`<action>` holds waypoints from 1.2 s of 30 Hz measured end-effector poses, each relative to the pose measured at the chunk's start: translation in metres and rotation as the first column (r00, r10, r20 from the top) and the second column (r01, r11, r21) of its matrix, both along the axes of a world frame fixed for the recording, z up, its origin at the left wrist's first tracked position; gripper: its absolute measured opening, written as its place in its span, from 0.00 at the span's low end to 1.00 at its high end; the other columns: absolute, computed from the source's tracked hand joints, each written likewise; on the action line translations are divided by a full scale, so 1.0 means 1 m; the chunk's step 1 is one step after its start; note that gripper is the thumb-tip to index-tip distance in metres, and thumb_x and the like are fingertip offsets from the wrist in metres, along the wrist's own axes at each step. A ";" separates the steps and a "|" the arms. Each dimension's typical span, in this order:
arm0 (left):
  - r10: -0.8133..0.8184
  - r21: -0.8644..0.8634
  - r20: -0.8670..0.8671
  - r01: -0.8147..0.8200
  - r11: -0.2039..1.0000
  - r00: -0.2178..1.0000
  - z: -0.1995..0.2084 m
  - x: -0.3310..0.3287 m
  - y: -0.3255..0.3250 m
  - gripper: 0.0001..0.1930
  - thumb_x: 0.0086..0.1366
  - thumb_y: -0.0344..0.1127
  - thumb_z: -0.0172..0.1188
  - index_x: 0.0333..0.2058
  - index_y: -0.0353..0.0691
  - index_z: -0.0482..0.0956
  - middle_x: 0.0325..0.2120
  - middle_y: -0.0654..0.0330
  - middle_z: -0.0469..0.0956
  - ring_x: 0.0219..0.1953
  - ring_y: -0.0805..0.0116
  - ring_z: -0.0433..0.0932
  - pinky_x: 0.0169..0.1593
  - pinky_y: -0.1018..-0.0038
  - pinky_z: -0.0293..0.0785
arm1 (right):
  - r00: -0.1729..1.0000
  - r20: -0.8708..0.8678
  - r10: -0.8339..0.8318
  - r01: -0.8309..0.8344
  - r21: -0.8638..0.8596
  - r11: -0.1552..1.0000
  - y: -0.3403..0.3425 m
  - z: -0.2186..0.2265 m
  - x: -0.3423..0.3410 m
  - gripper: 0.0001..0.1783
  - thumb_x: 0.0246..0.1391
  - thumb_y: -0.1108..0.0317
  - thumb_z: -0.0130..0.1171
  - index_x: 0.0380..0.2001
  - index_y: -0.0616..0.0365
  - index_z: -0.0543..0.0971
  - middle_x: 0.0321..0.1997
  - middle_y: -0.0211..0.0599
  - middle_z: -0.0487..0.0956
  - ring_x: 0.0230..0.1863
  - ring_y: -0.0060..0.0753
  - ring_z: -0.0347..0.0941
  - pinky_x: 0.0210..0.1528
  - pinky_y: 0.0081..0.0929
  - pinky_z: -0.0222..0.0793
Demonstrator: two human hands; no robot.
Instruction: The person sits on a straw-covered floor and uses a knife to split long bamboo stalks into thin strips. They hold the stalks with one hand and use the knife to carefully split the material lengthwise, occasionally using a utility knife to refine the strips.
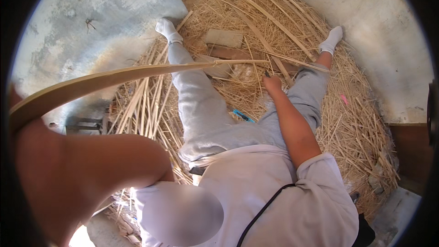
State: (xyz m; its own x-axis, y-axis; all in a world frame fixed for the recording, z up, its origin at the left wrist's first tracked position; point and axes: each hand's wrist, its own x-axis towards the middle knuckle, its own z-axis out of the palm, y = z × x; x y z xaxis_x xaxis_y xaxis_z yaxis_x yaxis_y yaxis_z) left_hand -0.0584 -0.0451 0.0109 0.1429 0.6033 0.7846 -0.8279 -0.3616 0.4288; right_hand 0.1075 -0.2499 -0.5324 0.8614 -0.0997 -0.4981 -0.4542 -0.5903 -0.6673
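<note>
A long bamboo strip (109, 75) arcs from the left rim across both legs, wide at the left and thin at the right. My left hand (23, 121), blurred and partly cut off by the dark rim, is closed around its wide end. My right hand (273, 84) is closed beside my right knee, just below the strip's thin end. From its fist pokes a small dark, pointed tool (267, 74); its exact kind does not show. A blue, slim-handled tool (243, 116) lies between my thighs.
Bamboo shavings (352, 142) cover the floor around my outstretched legs. Longer split strips (144, 105) lie beside my left leg, others (274, 16) beyond my feet. A flat block (224, 38) sits between my feet. Pale walls (100, 27) rise on both sides. A pink scrap (344, 99) lies at right.
</note>
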 end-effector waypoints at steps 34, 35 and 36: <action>-0.260 0.087 -0.069 0.266 0.960 0.963 -0.041 0.071 0.016 0.33 0.64 0.73 0.50 0.20 0.50 0.54 0.10 0.73 0.48 0.12 0.80 0.42 0.16 0.76 0.38 | 0.748 0.659 0.078 -0.266 0.189 0.945 0.081 0.091 -0.052 0.14 0.62 0.62 0.56 0.37 0.65 0.75 0.28 0.46 0.77 0.30 0.42 0.75 0.35 0.37 0.70; -0.284 0.076 -0.083 0.290 0.954 0.955 -0.049 0.077 0.023 0.32 0.65 0.71 0.49 0.21 0.50 0.55 0.10 0.72 0.47 0.11 0.80 0.42 0.14 0.75 0.37 | 0.905 0.254 0.341 -0.353 0.002 0.936 0.072 0.046 -0.052 0.15 0.60 0.61 0.57 0.37 0.66 0.76 0.31 0.53 0.79 0.36 0.51 0.79 0.40 0.41 0.73; -0.290 0.056 -0.079 0.295 0.954 0.954 -0.054 0.073 0.024 0.31 0.65 0.71 0.49 0.22 0.50 0.56 0.10 0.72 0.48 0.11 0.80 0.42 0.14 0.75 0.37 | 0.898 0.284 0.337 -0.334 -0.060 0.941 0.074 0.052 -0.055 0.17 0.58 0.60 0.57 0.37 0.68 0.77 0.33 0.58 0.80 0.36 0.54 0.79 0.40 0.42 0.73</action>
State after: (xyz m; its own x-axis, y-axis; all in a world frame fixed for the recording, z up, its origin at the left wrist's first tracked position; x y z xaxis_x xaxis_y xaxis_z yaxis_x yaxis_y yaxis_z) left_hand 0.0143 -0.0210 -0.0427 0.3601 0.4739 0.8036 -0.8710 -0.1377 0.4715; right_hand 0.0523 -0.1755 -0.4808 0.9497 0.2168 -0.2259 -0.0188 -0.6808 -0.7323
